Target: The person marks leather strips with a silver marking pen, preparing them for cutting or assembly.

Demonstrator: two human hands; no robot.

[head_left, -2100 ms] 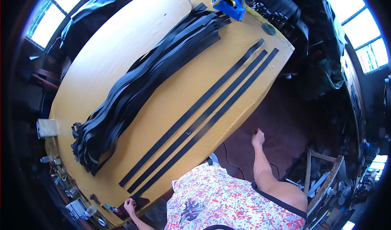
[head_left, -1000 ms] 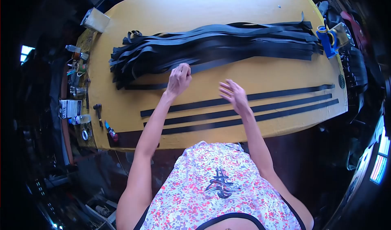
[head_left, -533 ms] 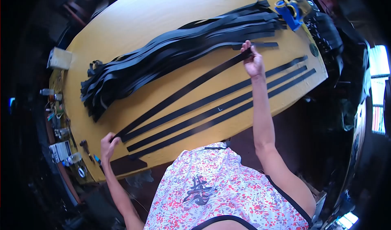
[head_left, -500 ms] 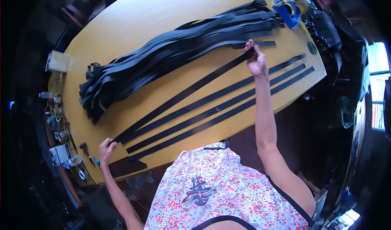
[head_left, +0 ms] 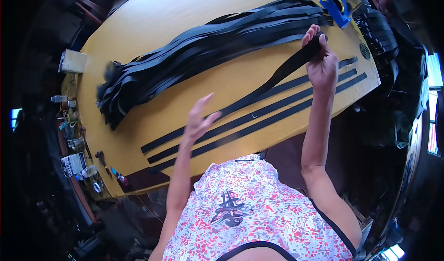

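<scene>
My right hand is raised over the right part of the table, its fingers closed round one end of a black flat strip. From there the strip slopes down leftward, its lower part close to the fingertips of my left hand. That hand is over the middle of the table, fingers apart and slightly blurred. Beneath both hands, several black strips lie side by side on the yellow table. A thick bundle of similar black strips stretches across the table beyond them.
At the far right corner stands a blue tape dispenser, with a green coil nearby. A white box sits at the left edge. Small bottles, a hammer-like tool and a red-and-blue cutter lie along the left side.
My left hand has let go of the strip's left end and moved right. My right hand has moved up and right, pulling the strip along.
</scene>
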